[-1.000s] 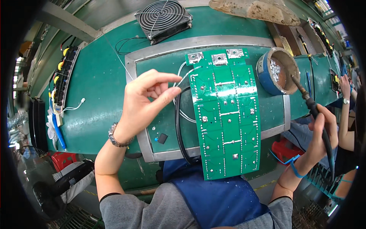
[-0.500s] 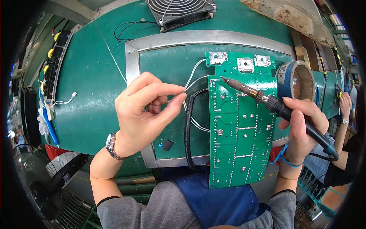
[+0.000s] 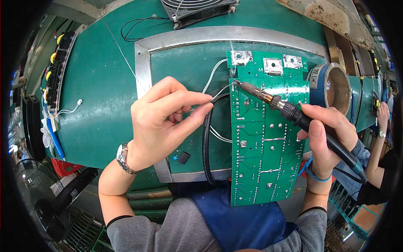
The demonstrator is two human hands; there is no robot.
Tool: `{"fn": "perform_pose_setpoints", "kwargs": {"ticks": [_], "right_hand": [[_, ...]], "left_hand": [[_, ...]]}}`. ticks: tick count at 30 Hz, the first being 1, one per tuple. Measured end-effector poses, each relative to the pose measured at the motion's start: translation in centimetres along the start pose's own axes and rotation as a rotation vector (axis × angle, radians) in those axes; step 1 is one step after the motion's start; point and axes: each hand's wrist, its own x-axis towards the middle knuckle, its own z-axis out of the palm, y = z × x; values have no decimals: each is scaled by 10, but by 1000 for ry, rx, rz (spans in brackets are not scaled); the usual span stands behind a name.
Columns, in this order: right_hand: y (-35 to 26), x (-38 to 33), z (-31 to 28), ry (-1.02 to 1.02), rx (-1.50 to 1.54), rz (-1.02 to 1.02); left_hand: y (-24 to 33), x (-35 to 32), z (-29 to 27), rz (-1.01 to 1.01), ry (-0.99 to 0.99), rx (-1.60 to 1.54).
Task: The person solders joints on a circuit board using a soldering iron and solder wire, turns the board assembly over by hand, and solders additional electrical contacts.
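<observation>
My left hand pinches a thin pale wire between thumb and forefinger, and the wire runs to the left edge of a green circuit board. Held like a pen in my right hand is a soldering iron. Its tip meets the board's upper left edge, at the wire's end. A faint wisp of smoke rises there. The board stands solder side up, with several shiny solder patches near its far end. White leads and a thick black cable curve beside its left edge.
A metal frame lies on the green table. Inside it sits a small black part. Around stand a fan, a blue-and-grey roll and a row of black parts. A co-worker's arm shows at right.
The iron's tip has moved left and slightly away from me onto the board's edge. My left hand has shifted right, bringing the thin wire closer. Smoke now shows.
</observation>
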Motion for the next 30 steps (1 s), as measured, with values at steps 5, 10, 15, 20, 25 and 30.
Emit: {"fn": "perform_pose_setpoints", "kwargs": {"ticks": [5, 10, 15, 20, 25, 30], "right_hand": [[2, -3, 0, -21, -41, -67], [1, -13, -6, 112, 65, -60], [1, -16, -7, 18, 46, -70], [-3, -20, 3, 22, -32, -92], [-3, -25, -1, 25, -30, -112], [-3, -35, -6, 139, 62, -52]], "left_hand": [[-3, 1, 5, 49, -8, 30], [2, 0, -3, 57, 42, 64], [7, -6, -2, 114, -35, 63], [2, -8, 7, 117, -65, 29], [4, -7, 7, 148, -43, 69], [11, -9, -1, 161, -43, 105]]}}
